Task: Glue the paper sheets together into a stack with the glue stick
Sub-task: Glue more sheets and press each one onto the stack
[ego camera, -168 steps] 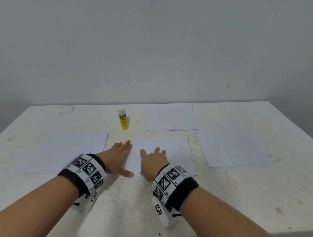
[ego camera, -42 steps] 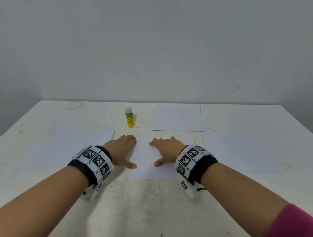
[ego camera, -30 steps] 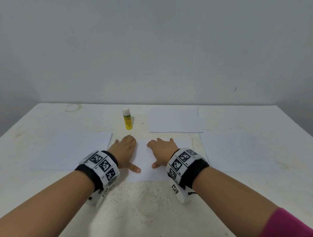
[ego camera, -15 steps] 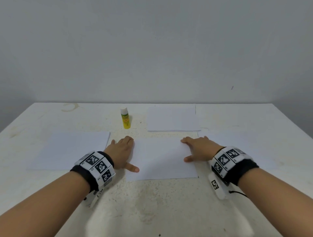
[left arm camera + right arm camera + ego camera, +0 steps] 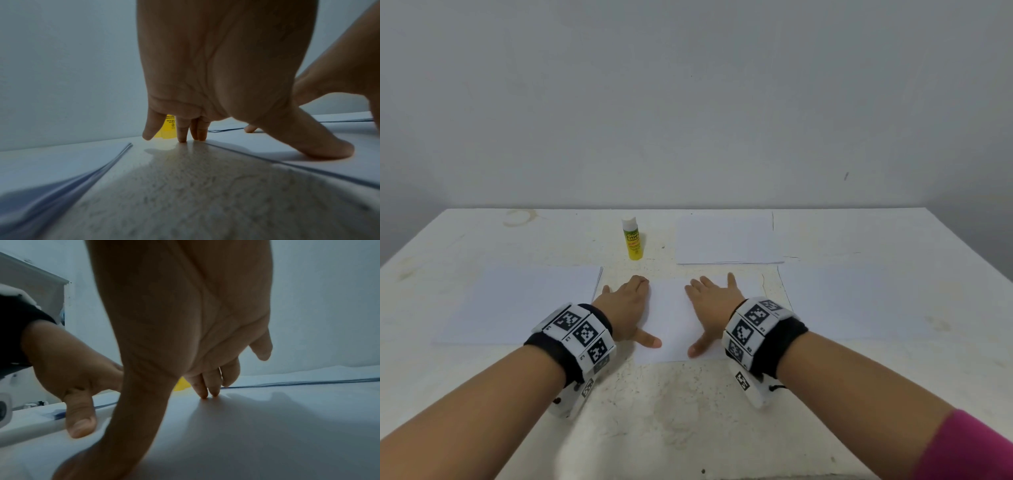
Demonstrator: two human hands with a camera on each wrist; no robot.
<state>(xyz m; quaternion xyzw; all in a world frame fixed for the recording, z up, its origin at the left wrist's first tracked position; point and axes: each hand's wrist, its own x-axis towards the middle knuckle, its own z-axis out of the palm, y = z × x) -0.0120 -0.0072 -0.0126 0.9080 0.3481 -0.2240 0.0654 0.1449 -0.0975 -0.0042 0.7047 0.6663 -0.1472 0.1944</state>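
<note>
Paper sheets, white, flat, unstacked

The worktop was white, speckled and worn, with a brown ring stain near its far left corner and faint marks along its edges. Four lots of white paper lay flat on it: a left stack, a centre sheet near the front, a far sheet beyond it, and a right sheet. A yellow glue stick with a white cap stood upright between the left stack and the far sheet, touching neither. Both hands pressed flat on the centre sheet.
</note>
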